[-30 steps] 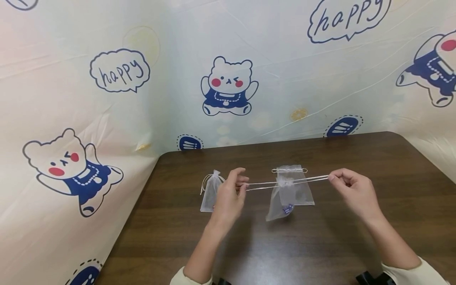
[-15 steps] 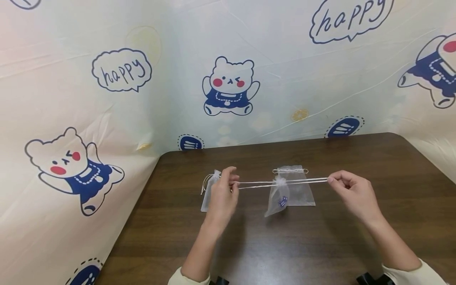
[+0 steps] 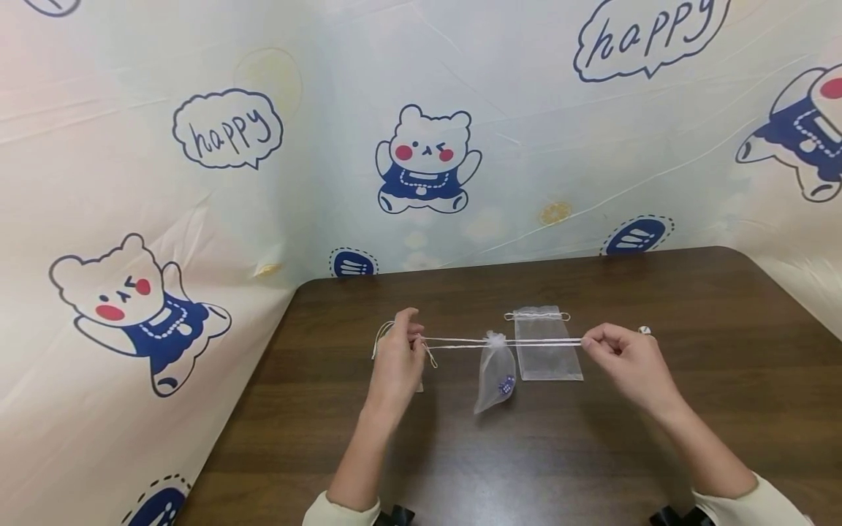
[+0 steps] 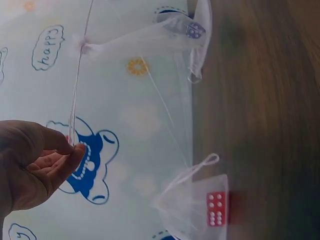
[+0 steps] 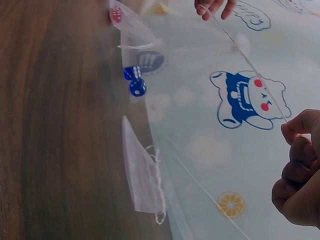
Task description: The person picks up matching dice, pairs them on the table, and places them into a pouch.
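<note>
Between both hands a small sheer white drawstring pouch (image 3: 490,380) hangs by its white drawstring (image 3: 457,343), pulled taut to either side. Its mouth is gathered into a tight ruffle, and blue dice (image 5: 137,87) lie in its bottom. My left hand (image 3: 393,369) pinches one end of the string between thumb and fingers. The other end is pinched by my right hand (image 3: 634,372). Just behind the left hand stands a second sheer pouch (image 4: 185,212) with red dice (image 4: 216,209), mostly hidden in the head view.
A flat sheer pouch (image 3: 549,354) lies on the brown table (image 3: 500,467), right of the hanging one. By the right knuckles shows a small white thing (image 3: 645,330), too small to tell. A printed cloth (image 3: 316,146) hangs behind the table.
Both hands have moved left with the hanging pouch, which no longer overlaps the flat one. Its mouth is bunched more tightly.
</note>
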